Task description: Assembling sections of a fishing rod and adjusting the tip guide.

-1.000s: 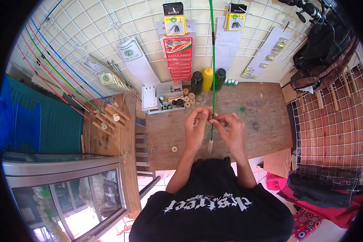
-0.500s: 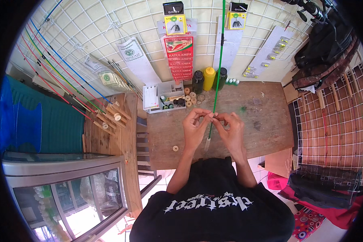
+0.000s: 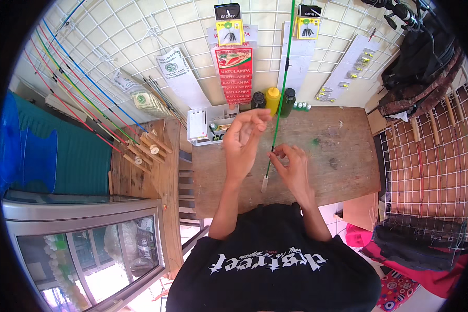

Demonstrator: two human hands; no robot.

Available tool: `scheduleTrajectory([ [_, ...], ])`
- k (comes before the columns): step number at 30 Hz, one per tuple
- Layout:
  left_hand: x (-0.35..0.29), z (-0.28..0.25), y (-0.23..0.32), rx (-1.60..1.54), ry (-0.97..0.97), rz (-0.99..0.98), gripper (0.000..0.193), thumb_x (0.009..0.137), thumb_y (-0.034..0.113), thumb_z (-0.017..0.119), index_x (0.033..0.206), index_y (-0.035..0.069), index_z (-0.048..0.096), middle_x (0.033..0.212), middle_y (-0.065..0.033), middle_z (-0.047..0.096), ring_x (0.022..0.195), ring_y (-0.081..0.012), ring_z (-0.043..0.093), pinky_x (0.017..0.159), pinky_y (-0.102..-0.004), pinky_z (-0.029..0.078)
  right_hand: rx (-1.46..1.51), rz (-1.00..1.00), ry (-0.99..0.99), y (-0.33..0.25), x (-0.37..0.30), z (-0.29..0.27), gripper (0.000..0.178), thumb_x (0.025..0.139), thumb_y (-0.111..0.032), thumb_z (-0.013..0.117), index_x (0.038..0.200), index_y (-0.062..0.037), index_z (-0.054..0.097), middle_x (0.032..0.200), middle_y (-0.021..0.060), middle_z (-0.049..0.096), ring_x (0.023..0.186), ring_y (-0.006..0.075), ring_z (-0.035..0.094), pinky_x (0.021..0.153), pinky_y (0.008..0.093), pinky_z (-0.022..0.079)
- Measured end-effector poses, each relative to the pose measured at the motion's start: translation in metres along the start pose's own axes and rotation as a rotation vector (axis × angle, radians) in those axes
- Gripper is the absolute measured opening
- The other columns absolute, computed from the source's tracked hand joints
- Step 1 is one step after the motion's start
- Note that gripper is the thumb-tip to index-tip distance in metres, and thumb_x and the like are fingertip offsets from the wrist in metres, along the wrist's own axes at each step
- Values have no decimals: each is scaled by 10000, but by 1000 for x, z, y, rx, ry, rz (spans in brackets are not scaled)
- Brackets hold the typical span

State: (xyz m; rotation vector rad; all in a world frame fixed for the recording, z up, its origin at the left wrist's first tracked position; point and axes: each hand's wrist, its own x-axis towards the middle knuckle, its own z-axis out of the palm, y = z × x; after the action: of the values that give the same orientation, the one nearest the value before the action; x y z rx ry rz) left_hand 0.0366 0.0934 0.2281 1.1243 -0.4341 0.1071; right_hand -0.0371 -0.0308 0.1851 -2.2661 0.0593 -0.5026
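A slim green fishing rod blank (image 3: 281,112) runs up from the table past the wall, with a dark band low on it and a pale piece (image 3: 264,184) at its bottom end. At the dark band, my right hand (image 3: 292,165) pinches the rod between thumb and forefinger. My left hand (image 3: 242,145) is lifted to the left of the rod, apart from it, thumb and fingers drawn together. Whatever sits in that pinch is too small to make out. Behind my left hand stands a white organizer box (image 3: 198,126) with small items in it, partly hidden.
Beyond my hands on the wooden table (image 3: 343,161) stand dark bottles (image 3: 288,101), a yellow squeeze bottle (image 3: 272,100) and several small bottles (image 3: 301,106). A white wire grid (image 3: 184,31) carries hanging packets. Several rods with handles (image 3: 150,143) lean at left, near a glass cabinet (image 3: 88,213).
My left hand has left the rod and moved up and left, in front of the organizer box. My right hand stays at the rod's dark band. My left forearm now covers the small round piece.
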Motion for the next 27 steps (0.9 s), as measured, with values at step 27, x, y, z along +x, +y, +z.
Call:
scheduleTrajectory([
  [27, 21, 11, 10, -82, -200, -108, 122, 867, 50, 652, 932, -6, 565, 983, -63, 559, 967, -133, 549, 856, -275, 459, 431, -157, 187, -36, 56, -40, 180, 742, -46, 737, 910, -20, 676, 822, 61, 697, 691, 116, 600, 653, 268, 461],
])
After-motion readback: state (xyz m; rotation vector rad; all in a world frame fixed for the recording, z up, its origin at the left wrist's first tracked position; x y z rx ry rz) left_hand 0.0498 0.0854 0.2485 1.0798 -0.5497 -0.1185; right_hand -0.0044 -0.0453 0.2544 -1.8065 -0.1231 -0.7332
